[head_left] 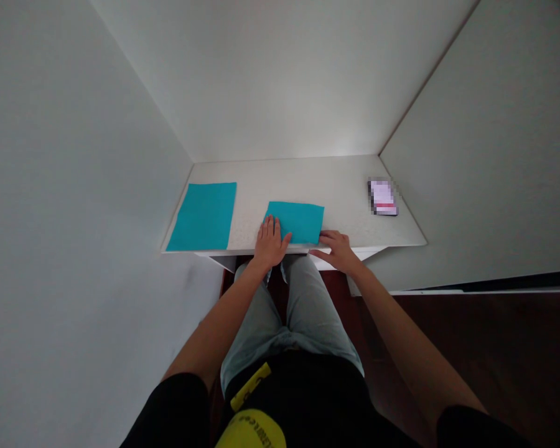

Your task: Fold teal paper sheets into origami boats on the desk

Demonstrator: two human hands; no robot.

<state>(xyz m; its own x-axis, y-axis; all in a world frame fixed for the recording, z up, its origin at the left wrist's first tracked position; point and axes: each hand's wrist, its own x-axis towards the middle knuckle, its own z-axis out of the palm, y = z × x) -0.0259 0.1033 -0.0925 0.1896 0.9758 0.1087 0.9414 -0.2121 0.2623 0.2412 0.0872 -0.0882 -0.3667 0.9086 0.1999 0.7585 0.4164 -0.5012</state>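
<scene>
A smaller turquoise sheet (303, 221), perhaps folded paper or cloth, lies flat near the front edge of the white tabletop. My left hand (270, 241) rests on its left part, palm down with fingers stretched out. At its lower right corner is my right hand (336, 247), thumb apart from the fingers and fingertips by the sheet's edge; whether they touch it I cannot tell. A larger turquoise sheet (205, 214) lies flat on the left of the tabletop, apart from both hands.
The narrow white tabletop (345, 221) sits between walls at the left, back and right. A phone-like device (383, 198), blurred by pixels, lies at its right end. My legs (303, 298) stand close to the front edge, above a dark reddish floor (494, 348).
</scene>
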